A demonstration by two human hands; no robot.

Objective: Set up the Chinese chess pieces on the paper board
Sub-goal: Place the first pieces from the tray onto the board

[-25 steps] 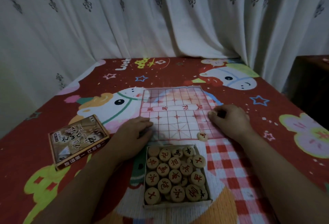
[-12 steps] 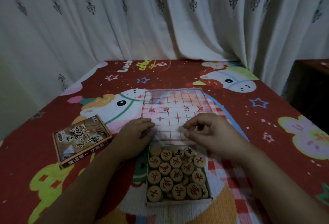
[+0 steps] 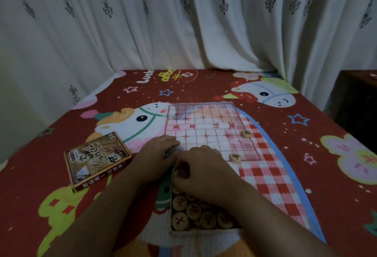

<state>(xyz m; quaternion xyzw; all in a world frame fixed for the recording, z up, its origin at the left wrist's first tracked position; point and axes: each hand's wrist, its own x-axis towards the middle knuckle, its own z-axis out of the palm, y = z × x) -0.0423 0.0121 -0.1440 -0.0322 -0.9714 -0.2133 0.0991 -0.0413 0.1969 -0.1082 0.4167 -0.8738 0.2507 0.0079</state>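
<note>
Your right hand (image 3: 204,175) was down over the far end of the tray (image 3: 204,231), fingers curled onto a corner piece (image 3: 180,173); lifted or not, I couldn't tell. Your left hand (image 3: 159,152) lay flat with straight fingers, pressing the near-left corner of the paper board (image 3: 204,118). On that board, an edge piece (image 3: 246,133) sat at the right side and a near-right piece (image 3: 235,157) at the corner. Packed pieces (image 3: 180,220) filled the tray. The box lid (image 3: 98,160) lay left of your wrist.
</note>
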